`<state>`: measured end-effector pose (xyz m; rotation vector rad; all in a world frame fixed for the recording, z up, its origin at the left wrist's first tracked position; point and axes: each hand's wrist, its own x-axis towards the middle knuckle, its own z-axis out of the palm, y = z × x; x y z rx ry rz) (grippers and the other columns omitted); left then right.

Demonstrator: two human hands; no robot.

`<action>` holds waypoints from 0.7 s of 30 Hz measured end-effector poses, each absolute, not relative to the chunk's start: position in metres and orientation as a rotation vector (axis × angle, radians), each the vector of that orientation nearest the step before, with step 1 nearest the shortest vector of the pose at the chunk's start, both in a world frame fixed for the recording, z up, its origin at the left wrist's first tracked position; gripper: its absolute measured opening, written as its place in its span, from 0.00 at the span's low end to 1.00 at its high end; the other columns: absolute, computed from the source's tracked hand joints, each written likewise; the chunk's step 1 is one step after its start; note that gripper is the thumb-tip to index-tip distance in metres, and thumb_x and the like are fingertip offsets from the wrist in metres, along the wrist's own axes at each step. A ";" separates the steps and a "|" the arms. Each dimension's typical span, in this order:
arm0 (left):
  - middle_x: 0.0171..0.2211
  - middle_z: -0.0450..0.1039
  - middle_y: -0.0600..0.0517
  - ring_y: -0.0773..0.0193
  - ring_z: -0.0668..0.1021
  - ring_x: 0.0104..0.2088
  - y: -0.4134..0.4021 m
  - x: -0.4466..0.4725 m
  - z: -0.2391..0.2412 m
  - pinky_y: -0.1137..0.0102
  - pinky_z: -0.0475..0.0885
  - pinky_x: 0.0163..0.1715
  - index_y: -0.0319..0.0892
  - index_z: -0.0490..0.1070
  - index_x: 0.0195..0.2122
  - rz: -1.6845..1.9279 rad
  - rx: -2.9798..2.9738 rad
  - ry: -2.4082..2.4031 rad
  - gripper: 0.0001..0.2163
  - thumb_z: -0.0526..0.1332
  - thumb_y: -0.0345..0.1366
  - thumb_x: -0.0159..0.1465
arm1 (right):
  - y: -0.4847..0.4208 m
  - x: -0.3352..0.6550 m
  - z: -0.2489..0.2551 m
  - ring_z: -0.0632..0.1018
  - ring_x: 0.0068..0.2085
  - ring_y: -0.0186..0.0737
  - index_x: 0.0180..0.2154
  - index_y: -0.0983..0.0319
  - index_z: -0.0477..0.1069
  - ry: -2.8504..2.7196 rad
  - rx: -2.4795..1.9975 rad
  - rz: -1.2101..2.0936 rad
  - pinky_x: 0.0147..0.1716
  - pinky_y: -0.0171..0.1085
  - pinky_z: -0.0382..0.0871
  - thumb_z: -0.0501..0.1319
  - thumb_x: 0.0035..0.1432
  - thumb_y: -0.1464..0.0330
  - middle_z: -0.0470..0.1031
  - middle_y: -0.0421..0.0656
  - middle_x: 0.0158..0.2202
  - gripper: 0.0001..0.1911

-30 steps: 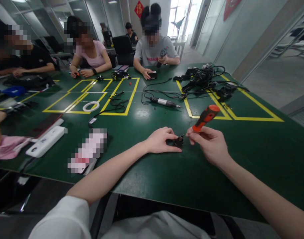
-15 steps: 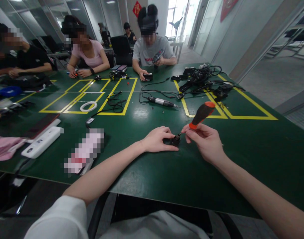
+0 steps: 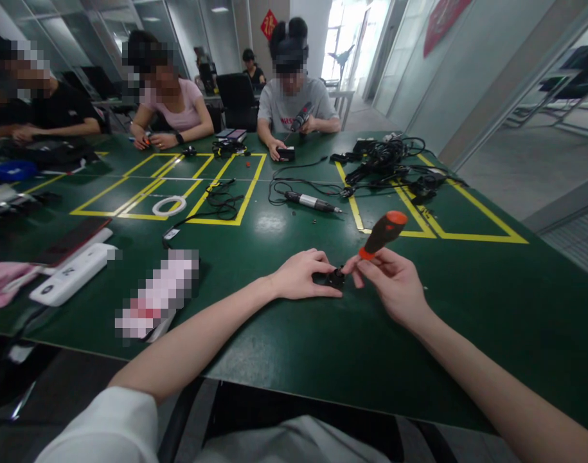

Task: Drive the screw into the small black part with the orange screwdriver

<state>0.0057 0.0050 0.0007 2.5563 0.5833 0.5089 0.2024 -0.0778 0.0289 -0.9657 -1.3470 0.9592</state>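
On the green tabletop [image 3: 274,341], my left hand [image 3: 303,275] grips a small black part [image 3: 335,278] between thumb and fingers and keeps it against the surface. My right hand [image 3: 394,280] pinches the lower end of a screwdriver [image 3: 384,234] with a black and orange handle. The handle leans up and to the right. Its tip points down at the black part, where my right fingertips touch or nearly touch it; the exact contact is too small to make out.
An electric screwdriver [image 3: 313,202] with a cord lies beyond my hands. Tangled black cables [image 3: 390,161] fill the back right. At left are a white power strip [image 3: 72,273], a blurred phone [image 3: 159,296] and a white ring [image 3: 169,206]. Across the table, a person holds a power drill [image 3: 301,118].
My right hand and the screwdriver have moved slightly left and down, bringing the fingertips closer to the black part. My left hand keeps its grip. The view has shifted a little.
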 end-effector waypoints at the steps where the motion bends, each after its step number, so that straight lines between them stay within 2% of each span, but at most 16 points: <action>1: 0.41 0.75 0.48 0.61 0.75 0.41 0.005 0.006 0.001 0.68 0.69 0.43 0.41 0.83 0.43 0.512 2.554 0.581 0.19 0.72 0.52 0.63 | -0.078 0.202 0.029 0.75 0.22 0.35 0.34 0.59 0.77 -1.350 -0.955 0.969 0.24 0.37 0.73 0.71 0.61 0.51 0.83 0.44 0.30 0.18; 6: 0.41 0.75 0.48 0.61 0.75 0.41 0.005 0.006 0.000 0.68 0.69 0.43 0.42 0.83 0.43 0.520 2.541 0.583 0.19 0.72 0.53 0.63 | -0.078 0.200 0.030 0.75 0.21 0.36 0.40 0.57 0.76 -1.314 -0.877 0.974 0.23 0.37 0.73 0.73 0.60 0.51 0.81 0.39 0.26 0.18; 11: 0.41 0.76 0.48 0.60 0.76 0.41 0.005 0.005 0.000 0.67 0.70 0.43 0.42 0.82 0.43 0.517 2.532 0.576 0.19 0.72 0.53 0.63 | -0.078 0.201 0.031 0.73 0.21 0.34 0.30 0.59 0.76 -1.327 -0.962 0.871 0.21 0.37 0.71 0.74 0.58 0.51 0.80 0.41 0.27 0.19; 15: 0.41 0.76 0.48 0.60 0.76 0.42 0.005 0.004 0.001 0.67 0.70 0.44 0.42 0.82 0.42 0.514 2.526 0.562 0.18 0.71 0.52 0.63 | -0.078 0.201 0.032 0.72 0.21 0.35 0.29 0.59 0.79 -1.340 -1.006 0.827 0.20 0.37 0.69 0.74 0.56 0.48 0.78 0.41 0.26 0.21; 21: 0.39 0.75 0.49 0.61 0.75 0.40 0.006 0.004 0.000 0.68 0.69 0.43 0.41 0.81 0.40 0.514 2.526 0.551 0.18 0.71 0.53 0.64 | -0.079 0.199 0.034 0.76 0.21 0.36 0.40 0.57 0.77 -1.293 -0.918 0.920 0.23 0.37 0.73 0.71 0.62 0.50 0.80 0.39 0.26 0.18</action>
